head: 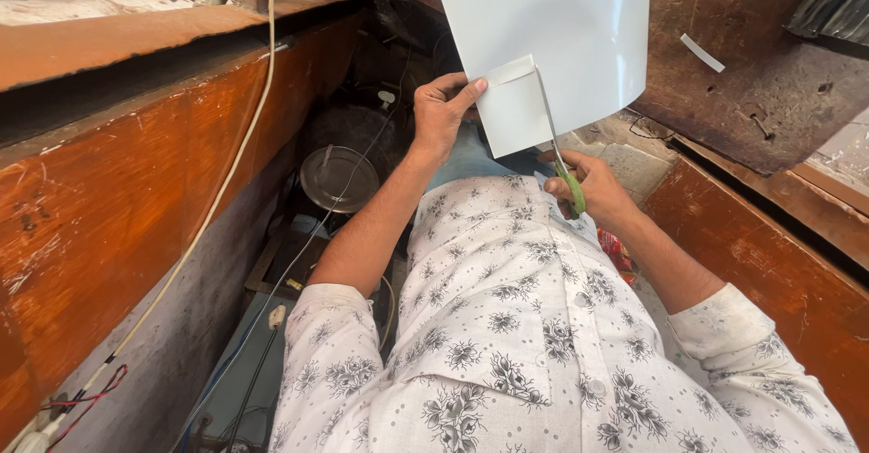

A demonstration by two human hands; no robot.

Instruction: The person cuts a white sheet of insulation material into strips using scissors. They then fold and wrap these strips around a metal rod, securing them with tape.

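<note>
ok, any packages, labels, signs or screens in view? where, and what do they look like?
No labels, signs or screens.
Red packet: by the person's right forearm, low between body and wooden bench; crumpled, red with some yellow, mostly hidden.
White sheet: blank, held up by left hand, cut with green-handled scissors.

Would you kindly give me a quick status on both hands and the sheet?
Left hand pinching white sheet at cut strip. Right hand working green-handled scissors, blades in sheet. Nothing obstructing.

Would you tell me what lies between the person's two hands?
In the head view, the cut flap of the white sheet and the scissors' blades lie between left hand and right hand.
</note>
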